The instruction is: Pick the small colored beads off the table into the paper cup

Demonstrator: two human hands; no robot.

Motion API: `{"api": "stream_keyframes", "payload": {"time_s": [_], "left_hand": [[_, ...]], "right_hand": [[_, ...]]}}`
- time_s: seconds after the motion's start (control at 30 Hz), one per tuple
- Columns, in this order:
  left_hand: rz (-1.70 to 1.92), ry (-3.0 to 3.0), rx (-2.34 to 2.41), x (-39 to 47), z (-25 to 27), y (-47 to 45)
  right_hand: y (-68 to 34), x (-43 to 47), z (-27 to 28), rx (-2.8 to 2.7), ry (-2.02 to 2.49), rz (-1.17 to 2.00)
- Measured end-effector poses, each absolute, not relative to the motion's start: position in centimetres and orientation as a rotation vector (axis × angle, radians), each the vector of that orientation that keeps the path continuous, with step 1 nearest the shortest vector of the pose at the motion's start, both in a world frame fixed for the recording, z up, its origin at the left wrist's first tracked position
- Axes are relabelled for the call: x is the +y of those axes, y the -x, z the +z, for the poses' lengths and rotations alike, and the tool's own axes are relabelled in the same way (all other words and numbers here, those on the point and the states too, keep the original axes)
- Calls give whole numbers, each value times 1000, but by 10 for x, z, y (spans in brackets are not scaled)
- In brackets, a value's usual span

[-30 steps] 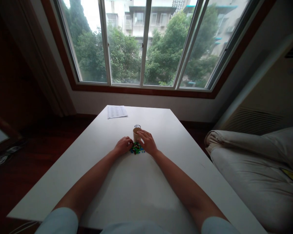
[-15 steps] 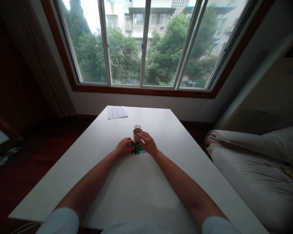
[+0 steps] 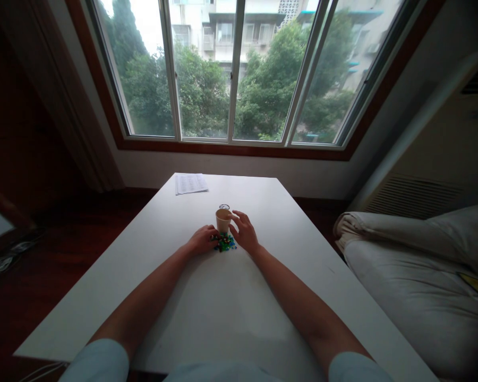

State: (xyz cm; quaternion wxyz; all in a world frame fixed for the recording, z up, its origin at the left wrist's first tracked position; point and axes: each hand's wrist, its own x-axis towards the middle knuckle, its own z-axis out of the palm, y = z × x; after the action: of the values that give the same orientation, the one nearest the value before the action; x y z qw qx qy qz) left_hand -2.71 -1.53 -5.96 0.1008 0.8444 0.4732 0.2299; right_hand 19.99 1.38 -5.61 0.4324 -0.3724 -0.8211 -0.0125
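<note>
A tan paper cup [image 3: 223,223] stands upright on the white table. Just in front of it lies a loose pile of small green, blue and dark beads or pieces [image 3: 225,243], too small to make out well. My left hand [image 3: 204,239] rests at the pile's left edge with its fingers curled together; whatever is at the fingertips is hidden. To the right of the cup is my right hand [image 3: 244,233], fingers apart and nothing held. Its fingertips are close by the cup's rim, and I cannot tell whether they touch it.
Behind the cup lies a thin dark loop [image 3: 224,206]. Printed papers [image 3: 191,183] are at the far left corner of the white table [image 3: 231,307]. A pale padded seat [image 3: 398,270] stands to the right, and a window [image 3: 233,74] is ahead.
My right hand has drawn back a little to the right from the cup's rim, and its fingers have opened. More of the cup shows. The left hand has stayed by the pile.
</note>
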Motion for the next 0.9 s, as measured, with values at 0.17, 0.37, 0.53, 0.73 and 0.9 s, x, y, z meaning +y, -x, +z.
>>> {"api": "stream_keyframes", "payload": {"time_s": [0.17, 0.37, 0.53, 0.73, 0.9], "left_hand": [[698, -2512, 1404, -14, -60, 26], [705, -2501, 1435, -13, -61, 24], [731, -2467, 1414, -15, -61, 23], [757, -2395, 1410, -15, -62, 22], [742, -2380, 1430, -16, -61, 22]], "right_hand": [[-202, 19, -62, -2054, 947, 23], [-202, 21, -63, -2039, 903, 83], [-204, 22, -63, -1970, 908, 131], [-206, 26, -66, -1897, 915, 183], [-207, 28, -69, -1859, 939, 214]]}}
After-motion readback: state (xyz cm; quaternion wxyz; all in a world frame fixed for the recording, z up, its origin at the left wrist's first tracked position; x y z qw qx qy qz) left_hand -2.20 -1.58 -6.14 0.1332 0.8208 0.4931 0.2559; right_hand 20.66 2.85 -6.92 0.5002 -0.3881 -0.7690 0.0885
